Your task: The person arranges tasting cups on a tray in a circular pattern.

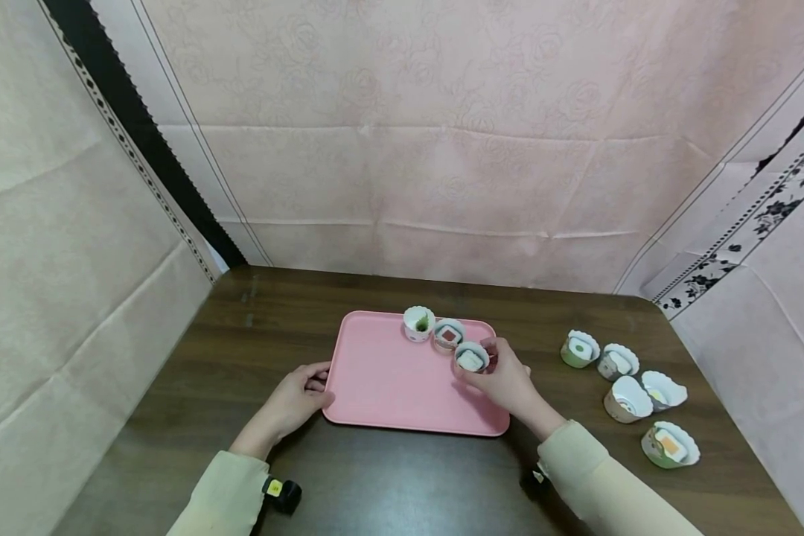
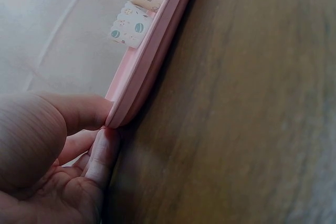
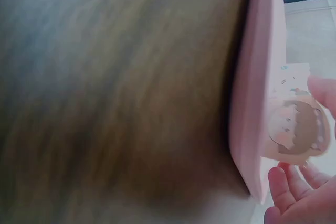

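A pink tray [image 1: 395, 372] lies on the table, its left rim pinched between the thumb and fingers of my left hand [image 1: 297, 398]. At the tray's right side my right hand [image 1: 502, 372] grips a paper baking cup [image 1: 472, 357] with a pale piece inside; the right wrist view shows fingers and thumb around its cartoon-face print [image 3: 299, 132]. Beside it on the tray is a cup holding a brownish-red and white piece [image 1: 449, 335]. Farther left, near the back rim, a white cup with a green leaf-like piece [image 1: 418, 324] stands upright.
Several more scalloped paper cups stand right of the tray, among them a green one [image 1: 579, 348] at the back and one with an orange and white piece [image 1: 670, 445] in front. Pale patterned cloth [image 1: 402, 186] hangs behind the dark wooden table [image 1: 402, 484].
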`<state>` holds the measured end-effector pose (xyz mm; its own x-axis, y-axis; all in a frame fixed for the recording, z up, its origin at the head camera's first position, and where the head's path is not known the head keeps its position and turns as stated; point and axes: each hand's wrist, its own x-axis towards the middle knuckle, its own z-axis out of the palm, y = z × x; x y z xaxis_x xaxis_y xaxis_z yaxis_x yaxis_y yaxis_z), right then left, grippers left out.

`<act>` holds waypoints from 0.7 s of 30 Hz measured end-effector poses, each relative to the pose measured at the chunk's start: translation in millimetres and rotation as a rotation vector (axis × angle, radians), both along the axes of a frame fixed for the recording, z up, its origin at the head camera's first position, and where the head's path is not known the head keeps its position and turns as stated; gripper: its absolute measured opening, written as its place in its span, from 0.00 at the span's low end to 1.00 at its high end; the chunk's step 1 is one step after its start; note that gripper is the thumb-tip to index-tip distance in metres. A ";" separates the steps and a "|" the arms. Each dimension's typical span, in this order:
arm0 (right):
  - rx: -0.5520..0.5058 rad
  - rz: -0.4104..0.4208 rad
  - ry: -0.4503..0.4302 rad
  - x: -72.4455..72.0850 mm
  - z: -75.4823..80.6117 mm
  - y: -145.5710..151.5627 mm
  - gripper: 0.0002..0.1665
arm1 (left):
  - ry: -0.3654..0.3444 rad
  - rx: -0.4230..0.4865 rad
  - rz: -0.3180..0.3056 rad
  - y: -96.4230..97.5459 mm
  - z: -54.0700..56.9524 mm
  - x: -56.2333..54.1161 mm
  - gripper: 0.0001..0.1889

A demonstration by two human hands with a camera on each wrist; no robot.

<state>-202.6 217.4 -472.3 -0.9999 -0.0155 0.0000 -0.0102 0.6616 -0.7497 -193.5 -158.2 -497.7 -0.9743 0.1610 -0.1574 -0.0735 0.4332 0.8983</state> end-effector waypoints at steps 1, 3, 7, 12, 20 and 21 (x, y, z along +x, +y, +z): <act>-0.011 0.003 -0.001 1.2 2.1 1.5 0.44 | 0.000 0.000 0.000 -0.2 -0.1 -0.1 0.30; -0.038 0.007 -0.010 4.2 6.9 5.4 0.48 | 0.001 0.002 0.001 -0.6 0.3 0.0 0.30; -0.079 0.014 -0.009 13.3 15.4 17.4 0.52 | 0.001 0.004 0.003 -1.3 0.7 0.4 0.29; -0.046 0.022 0.046 28.6 24.5 44.9 0.49 | 0.006 -0.002 0.008 -0.3 1.6 1.8 0.29; 0.030 -0.056 0.167 61.3 37.0 97.7 0.43 | 0.021 0.002 0.005 0.3 1.8 2.8 0.28; 0.048 -0.073 0.192 65.7 38.1 103.4 0.43 | 0.025 0.005 0.004 0.0 1.8 2.7 0.28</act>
